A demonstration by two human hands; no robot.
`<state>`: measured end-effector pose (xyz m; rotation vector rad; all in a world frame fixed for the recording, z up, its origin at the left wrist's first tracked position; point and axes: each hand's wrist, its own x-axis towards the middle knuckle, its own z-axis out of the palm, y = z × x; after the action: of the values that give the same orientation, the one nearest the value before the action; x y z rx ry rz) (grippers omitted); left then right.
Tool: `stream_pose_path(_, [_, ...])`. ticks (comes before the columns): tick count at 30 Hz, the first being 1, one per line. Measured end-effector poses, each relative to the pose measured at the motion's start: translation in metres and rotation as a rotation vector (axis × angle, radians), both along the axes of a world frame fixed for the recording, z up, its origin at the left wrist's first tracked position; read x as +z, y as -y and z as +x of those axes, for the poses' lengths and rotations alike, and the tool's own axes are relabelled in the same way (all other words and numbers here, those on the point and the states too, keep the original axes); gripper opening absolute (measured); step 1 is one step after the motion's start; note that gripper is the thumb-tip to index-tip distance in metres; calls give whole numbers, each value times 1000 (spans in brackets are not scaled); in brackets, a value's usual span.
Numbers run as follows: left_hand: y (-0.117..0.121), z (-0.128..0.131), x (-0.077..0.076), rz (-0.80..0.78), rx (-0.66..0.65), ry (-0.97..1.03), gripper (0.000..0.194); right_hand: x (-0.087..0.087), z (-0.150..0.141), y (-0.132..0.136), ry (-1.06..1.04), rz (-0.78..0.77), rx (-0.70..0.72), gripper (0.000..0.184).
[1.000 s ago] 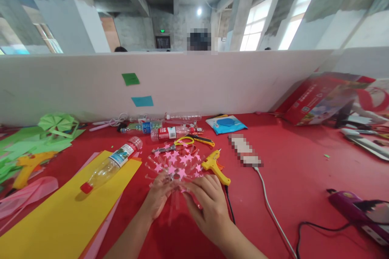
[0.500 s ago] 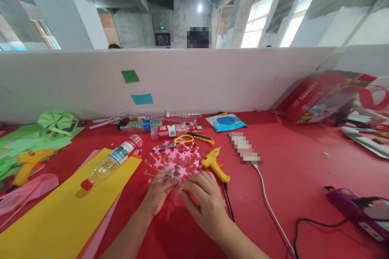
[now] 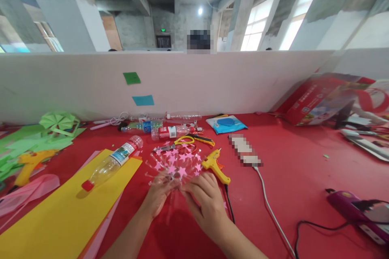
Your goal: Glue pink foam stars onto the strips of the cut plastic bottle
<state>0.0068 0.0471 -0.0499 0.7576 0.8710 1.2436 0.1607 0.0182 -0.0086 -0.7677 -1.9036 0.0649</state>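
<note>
Between my hands is a clear plastic bottle piece (image 3: 174,175) cut into thin strips that fan outward. Pink paper stars (image 3: 181,171) dot the strips. My left hand (image 3: 159,194) grips its near left side, fingers closed round the edge. On the near right, my right hand (image 3: 204,194) pinches at the strips, its fingertips pressed together. Just beyond the fan lie yellow-handled scissors (image 3: 184,141) and a yellow-and-black utility knife (image 3: 204,140). Right of the strips rests a yellow glue gun (image 3: 216,166) with a black cord.
A capped bottle (image 3: 112,163) lies on yellow paper (image 3: 68,206) at left, near green paper pieces (image 3: 36,141) and another glue gun (image 3: 30,164). Several bottles (image 3: 168,131) line the white partition (image 3: 212,81). Right are a wipes pack (image 3: 226,123), a white cable (image 3: 267,200) and a purple device (image 3: 354,210).
The view has tilted very slightly, so the scene sits a little lower. Both hands keep almost the same place on the plastic piece.
</note>
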Motion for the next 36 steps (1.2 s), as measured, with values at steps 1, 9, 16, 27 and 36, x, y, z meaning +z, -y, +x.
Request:
stream_pose_path(1, [0, 0, 0, -4, 12, 4, 31, 0, 0, 0, 0, 5, -11, 14])
stream_pose_path(9, [0, 0, 1, -2, 32, -3, 30, 2, 0, 4, 6, -28, -16, 21])
stream_pose_path(16, [-4, -4, -1, 2, 54, -22, 26, 6, 16, 3, -104, -6, 41, 22])
stream_pose_path(27, [-6, -11, 7, 31, 129, 0, 22, 12, 16, -2, 331, 44, 112, 24])
stream_pose_path(36, [-9, -12, 1, 50, 110, 13, 19, 8, 12, -1, 236, 103, 147, 16])
